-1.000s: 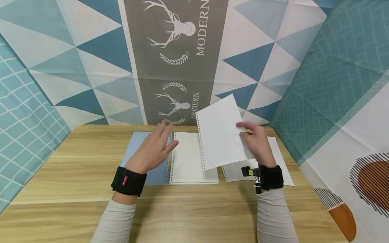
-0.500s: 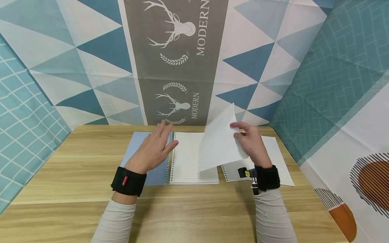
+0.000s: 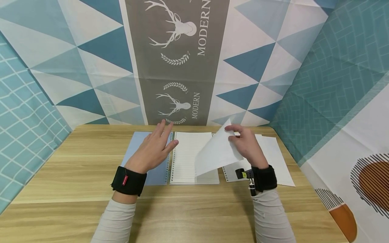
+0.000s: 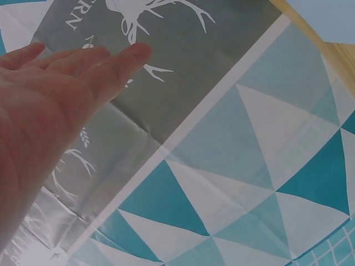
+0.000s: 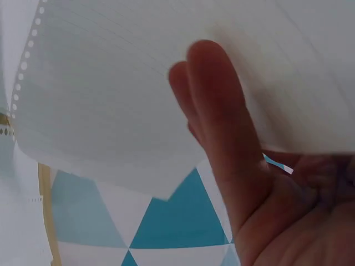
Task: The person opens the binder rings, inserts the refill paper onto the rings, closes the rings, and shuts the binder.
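Observation:
My right hand (image 3: 247,143) pinches a white loose-leaf sheet (image 3: 217,157) by its right edge, thumb on one side and fingers on the other. The sheet is tilted and bowed above the lined pages (image 3: 185,152) of an opened notebook. Punched holes run along one edge of the sheet (image 5: 100,100) in the right wrist view. My left hand (image 3: 152,148) hovers with fingers straight and spread over the notebook's blue cover (image 3: 161,172), part of which it hides. Nothing is in the left hand (image 4: 55,94), as its own wrist view shows.
White sheets (image 3: 270,155) lie at the right of the notebook, overlapping, partly behind my right hand. The wooden table (image 3: 194,212) ends at a patterned cloth backdrop (image 3: 176,71) behind, with more cloth at both sides.
My right hand has moved left and slightly downward with the sheet. The sheet has turned from facing me to a lower, bowed tilt. My left hand stays in place.

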